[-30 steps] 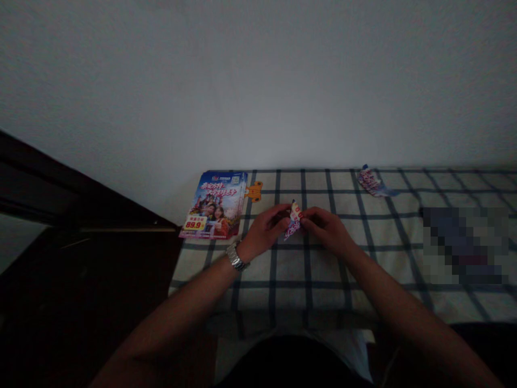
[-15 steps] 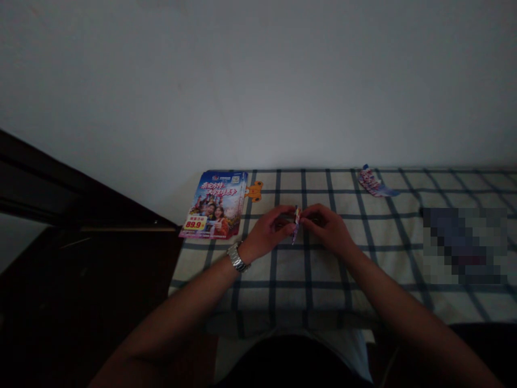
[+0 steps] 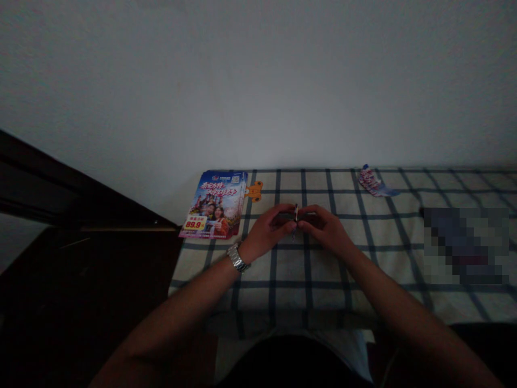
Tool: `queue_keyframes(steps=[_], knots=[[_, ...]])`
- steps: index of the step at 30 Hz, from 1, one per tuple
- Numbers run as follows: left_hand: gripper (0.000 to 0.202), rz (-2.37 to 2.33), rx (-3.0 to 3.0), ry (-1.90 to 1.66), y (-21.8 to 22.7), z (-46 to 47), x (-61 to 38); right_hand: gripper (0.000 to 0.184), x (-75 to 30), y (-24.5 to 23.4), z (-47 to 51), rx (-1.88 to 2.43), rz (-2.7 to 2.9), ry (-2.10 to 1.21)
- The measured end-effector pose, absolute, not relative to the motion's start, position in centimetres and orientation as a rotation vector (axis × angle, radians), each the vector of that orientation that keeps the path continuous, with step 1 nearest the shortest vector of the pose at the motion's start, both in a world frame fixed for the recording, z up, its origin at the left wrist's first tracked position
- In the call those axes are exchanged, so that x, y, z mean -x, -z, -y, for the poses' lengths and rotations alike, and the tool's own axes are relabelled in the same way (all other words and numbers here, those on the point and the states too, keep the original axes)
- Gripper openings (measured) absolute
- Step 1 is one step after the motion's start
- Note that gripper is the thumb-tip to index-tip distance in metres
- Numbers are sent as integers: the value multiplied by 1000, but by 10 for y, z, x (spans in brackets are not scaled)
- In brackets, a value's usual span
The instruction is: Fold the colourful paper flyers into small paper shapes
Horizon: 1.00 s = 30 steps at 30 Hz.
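Observation:
My left hand [image 3: 269,229] and my right hand [image 3: 325,225] meet over the checked cloth [image 3: 307,269], fingers pinched together on a small folded piece of printed paper [image 3: 296,214]. The paper stands edge-on between the fingertips, so only a thin strip of it shows. A metal watch [image 3: 236,257] sits on my left wrist. Both hands hover just above the cloth, near the middle of the table.
A stack of colourful flyers [image 3: 215,203] lies at the table's far left corner, with a small orange figure [image 3: 254,191] beside it. Another folded paper piece [image 3: 372,182] lies at the far right by the wall. A dark wooden frame [image 3: 60,205] runs along the left.
The paper piece has turned from showing its printed face to standing edge-on, and my fingers have closed tighter around it. My arms have barely moved.

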<state>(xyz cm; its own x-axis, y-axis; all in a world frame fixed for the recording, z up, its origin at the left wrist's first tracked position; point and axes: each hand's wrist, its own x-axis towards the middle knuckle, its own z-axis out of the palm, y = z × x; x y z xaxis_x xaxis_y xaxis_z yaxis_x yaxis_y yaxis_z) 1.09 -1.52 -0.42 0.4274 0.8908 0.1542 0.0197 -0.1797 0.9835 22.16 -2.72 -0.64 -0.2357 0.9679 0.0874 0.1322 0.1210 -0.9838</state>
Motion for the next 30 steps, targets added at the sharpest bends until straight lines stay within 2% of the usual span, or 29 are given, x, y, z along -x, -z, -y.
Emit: queue_keyframes(steps=[16, 30], knots=[[47, -848, -1576, -954, 9, 15, -10, 31, -223, 10, 27, 1131, 1552, -1225], [41, -867, -1639, -962, 5, 15, -9, 32, -223, 9, 27, 1150, 1561, -1195]])
